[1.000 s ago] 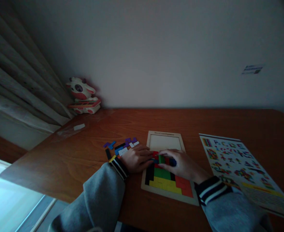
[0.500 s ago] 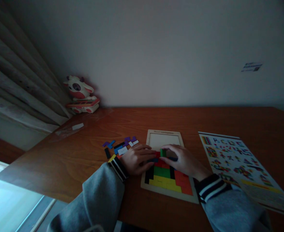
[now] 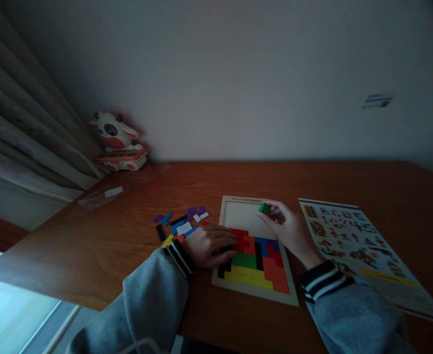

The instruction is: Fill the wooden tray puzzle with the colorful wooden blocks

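Head view: a green block [image 3: 264,208] is clamped between the thumb and fingers of the right hand [image 3: 293,233], and is seen over the far, right part of a wooden tray [image 3: 256,290]; its exposed end is pointed leftward, while the run of its long axis cannot be told, part being covered by the fingers; the tray's own long axis is run away from the body, its far end leaned slightly left; at its near end yellow pieces [image 3: 247,276] are laid in a band, with orange pieces [image 3: 278,275] at the right; a green piece [image 3: 244,260] and red pieces [image 3: 243,238] are fitted beyond; the pale floor is exposed at the far end; the left hand [image 3: 209,245] is rested over the tray's left edge, fingers together, thumb apart; loose pieces [image 3: 184,228] are scattered beyond it.
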A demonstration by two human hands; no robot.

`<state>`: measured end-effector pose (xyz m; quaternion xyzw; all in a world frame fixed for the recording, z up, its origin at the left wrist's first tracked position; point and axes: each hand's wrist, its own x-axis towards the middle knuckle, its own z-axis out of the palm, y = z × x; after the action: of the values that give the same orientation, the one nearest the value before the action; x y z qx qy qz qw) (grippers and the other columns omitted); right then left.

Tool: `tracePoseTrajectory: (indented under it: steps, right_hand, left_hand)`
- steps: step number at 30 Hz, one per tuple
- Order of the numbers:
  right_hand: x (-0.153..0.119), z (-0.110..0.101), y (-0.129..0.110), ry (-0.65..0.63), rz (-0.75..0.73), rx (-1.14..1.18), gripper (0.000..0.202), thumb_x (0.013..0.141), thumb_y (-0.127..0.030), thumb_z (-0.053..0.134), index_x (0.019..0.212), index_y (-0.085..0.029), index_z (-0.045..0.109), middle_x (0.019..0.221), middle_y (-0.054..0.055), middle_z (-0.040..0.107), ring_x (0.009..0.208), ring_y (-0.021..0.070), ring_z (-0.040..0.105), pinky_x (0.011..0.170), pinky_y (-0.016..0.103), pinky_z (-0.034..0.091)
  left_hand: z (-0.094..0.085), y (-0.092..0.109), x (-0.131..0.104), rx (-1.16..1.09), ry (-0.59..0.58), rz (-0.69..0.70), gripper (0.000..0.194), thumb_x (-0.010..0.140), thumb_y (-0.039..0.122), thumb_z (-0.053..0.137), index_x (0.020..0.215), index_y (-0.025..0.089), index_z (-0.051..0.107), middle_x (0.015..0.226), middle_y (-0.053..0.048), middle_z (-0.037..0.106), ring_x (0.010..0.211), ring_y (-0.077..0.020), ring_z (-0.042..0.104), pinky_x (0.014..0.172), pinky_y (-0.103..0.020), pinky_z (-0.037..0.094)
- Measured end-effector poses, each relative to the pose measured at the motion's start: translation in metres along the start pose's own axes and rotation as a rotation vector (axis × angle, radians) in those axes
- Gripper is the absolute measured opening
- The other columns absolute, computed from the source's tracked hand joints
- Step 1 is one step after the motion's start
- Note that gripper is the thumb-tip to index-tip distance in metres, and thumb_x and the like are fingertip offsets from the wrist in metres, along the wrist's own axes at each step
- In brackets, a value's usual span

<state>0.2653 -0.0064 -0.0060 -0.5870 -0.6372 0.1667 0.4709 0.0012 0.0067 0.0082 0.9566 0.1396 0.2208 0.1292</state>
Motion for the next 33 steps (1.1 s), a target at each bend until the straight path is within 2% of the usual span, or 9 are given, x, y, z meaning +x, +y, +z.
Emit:
tracePoseTrajectory:
  steps: [6,11,14,23,33]
  right_hand:
    - [0.000,-0.004,0.001,-0.191,-0.035,-0.007,0.037,0.081,-0.046,0.069,0.106,-0.019,0.067,0.091,0.007,0.069,0.070,0.0180,0.065,0.064,0.033,0.053]
    - [-0.002,-0.004,0.001,-0.375,-0.053,-0.083,0.037,0.080,-0.051,0.069,0.100,-0.019,0.070,0.080,0.005,0.065,0.064,0.0163,0.059,0.059,0.031,0.048]
    - [-0.003,-0.003,0.001,-0.415,-0.067,-0.098,0.038,0.084,-0.051,0.066,0.104,-0.019,0.070,0.082,0.005,0.063,0.066,0.0161,0.057,0.060,0.031,0.046]
    - [-0.003,-0.003,0.006,-0.490,-0.068,-0.078,0.039,0.081,-0.050,0.070,0.107,-0.021,0.070,0.084,0.003,0.062,0.069,0.0161,0.056,0.062,0.030,0.045]
    - [0.003,-0.024,0.016,-0.488,-0.031,-0.205,0.040,0.074,-0.049,0.076,0.103,-0.022,0.075,0.084,0.004,0.061,0.065,0.0158,0.053,0.059,0.030,0.042]
  left_hand:
    - [0.003,-0.002,-0.003,0.004,0.016,-0.020,0.027,0.093,0.031,0.057,0.112,0.015,0.067,0.115,-0.010,0.071,0.107,-0.0229,0.065,0.096,-0.039,0.053]
    - [0.003,-0.002,-0.002,-0.001,0.013,-0.027,0.025,0.093,0.030,0.058,0.110,0.014,0.067,0.113,-0.010,0.071,0.106,-0.0223,0.065,0.095,-0.038,0.053]
    - [0.003,-0.002,-0.002,0.006,0.012,-0.037,0.025,0.094,0.031,0.056,0.110,0.015,0.067,0.114,-0.010,0.071,0.105,-0.0224,0.066,0.094,-0.039,0.053]
    - [0.004,-0.003,-0.002,-0.002,0.020,-0.029,0.022,0.094,0.030,0.056,0.107,0.016,0.068,0.113,-0.011,0.071,0.104,-0.0213,0.066,0.094,-0.038,0.053]
    - [0.003,-0.004,-0.002,-0.004,0.026,-0.022,0.021,0.094,0.028,0.058,0.106,0.016,0.069,0.112,-0.010,0.071,0.103,-0.0207,0.066,0.094,-0.038,0.053]
